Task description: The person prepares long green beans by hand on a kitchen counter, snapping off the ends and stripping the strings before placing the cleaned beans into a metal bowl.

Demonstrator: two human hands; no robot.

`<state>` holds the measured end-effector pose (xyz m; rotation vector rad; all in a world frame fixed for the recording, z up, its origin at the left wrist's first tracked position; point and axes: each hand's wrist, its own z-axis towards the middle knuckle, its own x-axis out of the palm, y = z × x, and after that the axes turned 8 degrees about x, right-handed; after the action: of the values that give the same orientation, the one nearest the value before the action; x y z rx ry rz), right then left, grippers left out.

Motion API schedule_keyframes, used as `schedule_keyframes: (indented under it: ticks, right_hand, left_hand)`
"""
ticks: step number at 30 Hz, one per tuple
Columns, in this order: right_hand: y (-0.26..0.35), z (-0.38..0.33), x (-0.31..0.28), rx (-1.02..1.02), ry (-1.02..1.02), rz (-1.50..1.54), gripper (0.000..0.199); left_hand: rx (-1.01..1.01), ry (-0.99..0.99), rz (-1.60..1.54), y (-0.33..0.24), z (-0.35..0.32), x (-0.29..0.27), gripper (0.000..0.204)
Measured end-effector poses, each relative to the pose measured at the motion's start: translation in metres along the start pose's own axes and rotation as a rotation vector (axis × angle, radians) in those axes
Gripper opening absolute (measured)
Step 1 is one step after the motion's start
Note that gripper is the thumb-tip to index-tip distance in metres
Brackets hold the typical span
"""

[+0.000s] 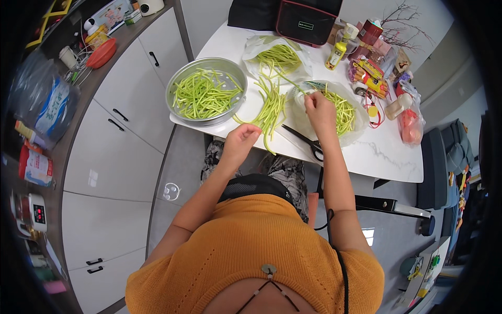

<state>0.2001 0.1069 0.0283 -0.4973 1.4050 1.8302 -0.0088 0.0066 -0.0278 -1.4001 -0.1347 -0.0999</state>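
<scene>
Between the fingers of my right hand (pixel 320 111) is a long thin green stalk (pixel 289 80), which looks like a garlic scape; it slants up and left. My left hand (pixel 241 145) is closed in a pinch at the near end of a loose pile of garlic scapes (pixel 272 107) on the table. Whatever lies in that pinch is too small to make out. Left of the pile, a round metal steamer pan (pixel 238 78) with holes in its bottom holds many cut green lengths. Black scissors (pixel 303 138) lie beside my right wrist.
Behind the pile is an opened plastic bag (pixel 256 49) of stalks; another bag (pixel 361 123) sits by my right hand. A yellow bottle (pixel 336 52), snack packs (pixel 368 76) and a dark red-edged case (pixel 307 21) stand on the white table (pixel 389 157). White cabinets (pixel 117 157) run along the left.
</scene>
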Motion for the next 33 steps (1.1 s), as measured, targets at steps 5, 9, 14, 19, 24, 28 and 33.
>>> schedule_keyframes:
  ticks: [5, 9, 14, 19, 24, 28, 33]
  right_hand:
    - [-0.006, -0.021, -0.037, 0.107, 0.139, 0.310, 0.019]
    - [0.001, -0.043, -0.052, 0.141, 0.467, 0.521, 0.017]
    - [0.013, -0.062, -0.052, 0.241, 0.839, 0.758, 0.014]
    - [0.013, -0.068, -0.044, 0.249, 0.928, 0.854, 0.020]
    - [0.005, -0.059, -0.040, 0.257, 0.962, 0.928, 0.026]
    - [0.007, -0.054, -0.040, 0.243, 1.006, 0.908, 0.027]
    - [0.011, -0.053, -0.036, 0.197, 1.065, 0.821, 0.023]
  left_hand:
    - [0.483, -0.124, 0.575, -0.017, 0.000, 0.008, 0.024]
    - [0.882, -0.207, 0.958, -0.047, -0.003, 0.018, 0.039]
    - [0.970, -0.150, 1.068, -0.053, 0.002, 0.018, 0.033]
    - [0.983, -0.146, 1.022, -0.040, 0.005, 0.006, 0.019]
    - [0.969, -0.161, 1.001, -0.042, 0.008, 0.002, 0.017]
    - [0.970, -0.139, 0.996, -0.044, 0.008, 0.001, 0.016]
    - [0.969, -0.144, 1.017, -0.042, 0.008, -0.002, 0.016]
